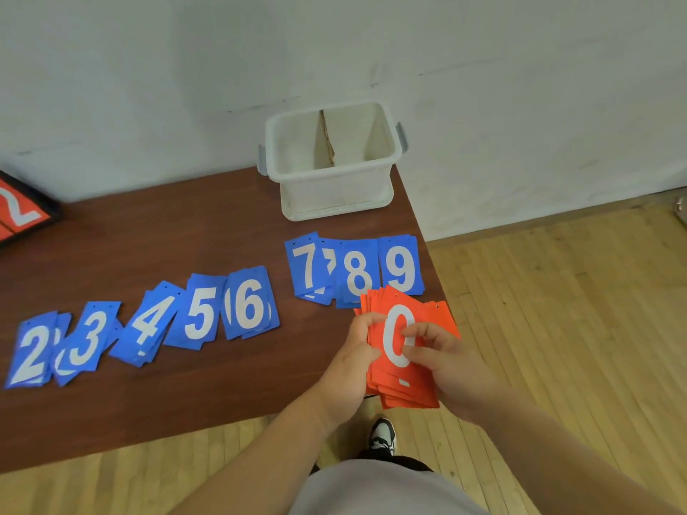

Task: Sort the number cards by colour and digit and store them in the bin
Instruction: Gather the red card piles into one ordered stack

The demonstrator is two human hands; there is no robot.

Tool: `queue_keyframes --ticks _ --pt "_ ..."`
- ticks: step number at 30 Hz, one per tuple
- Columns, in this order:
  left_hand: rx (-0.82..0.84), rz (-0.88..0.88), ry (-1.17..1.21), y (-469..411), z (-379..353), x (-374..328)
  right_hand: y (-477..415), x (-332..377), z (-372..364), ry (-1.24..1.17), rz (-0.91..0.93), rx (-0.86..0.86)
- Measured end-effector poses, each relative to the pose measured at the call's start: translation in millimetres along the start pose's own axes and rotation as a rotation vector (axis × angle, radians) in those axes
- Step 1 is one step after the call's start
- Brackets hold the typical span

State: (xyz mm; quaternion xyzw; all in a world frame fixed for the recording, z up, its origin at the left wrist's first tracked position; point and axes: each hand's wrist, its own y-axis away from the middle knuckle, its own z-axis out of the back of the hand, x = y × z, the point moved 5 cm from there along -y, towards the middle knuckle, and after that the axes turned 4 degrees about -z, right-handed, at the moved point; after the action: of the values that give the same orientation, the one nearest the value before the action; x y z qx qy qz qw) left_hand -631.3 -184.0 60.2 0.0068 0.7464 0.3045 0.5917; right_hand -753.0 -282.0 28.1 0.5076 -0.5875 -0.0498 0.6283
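Note:
Blue number cards lie in small piles across the brown table (223, 384): 2 (31, 351), 3 (89, 338), 4 (148, 327), 5 (200, 312), 6 (251, 304), 7 (306, 265), 8 (357, 271) and 9 (400, 265). A stack of red cards (409, 394) is held over the table's right corner. My left hand (351, 360) grips its left edge. My right hand (442, 356) pinches the top red card, a 0 (396, 334). A white bin (334, 161) with a cardboard divider stands at the back of the table.
A black-framed red board (18, 213) showing a 2 lies at the table's far left. A white wall runs behind the table. Wooden floor lies to the right and in front, and a shoe (383, 434) shows below the hands.

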Motion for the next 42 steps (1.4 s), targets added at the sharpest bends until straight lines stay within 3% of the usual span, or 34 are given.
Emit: queue_keyframes --ticks 6,10,14,18,22,26,32,42 --pt "0.02 0.058 -0.091 -20 -21 2 10 13 40 0.233 0.131 -0.217" --pt "0.085 0.026 -0.382 -46 -46 21 19 5 83 0.356 0.16 -0.421" --pt "-0.038 0.003 -0.743 -74 -49 40 28 -8 126 0.261 0.143 -0.557" --pt "-0.127 0.071 -1.045 -95 -58 56 34 -22 150 0.136 0.131 -0.579" --pt "-0.05 -0.054 -1.275 -101 -61 68 25 -34 156 0.113 0.098 -0.48" --pt "0.046 -0.128 -1.206 -102 -51 73 -1 -29 146 0.223 0.098 -0.422" --pt "0.076 -0.111 -0.942 -103 -45 70 -42 -28 130 0.683 0.134 -0.381" --pt "0.009 0.1 -0.443 -96 -70 73 -41 -29 125 0.733 0.123 -0.353"
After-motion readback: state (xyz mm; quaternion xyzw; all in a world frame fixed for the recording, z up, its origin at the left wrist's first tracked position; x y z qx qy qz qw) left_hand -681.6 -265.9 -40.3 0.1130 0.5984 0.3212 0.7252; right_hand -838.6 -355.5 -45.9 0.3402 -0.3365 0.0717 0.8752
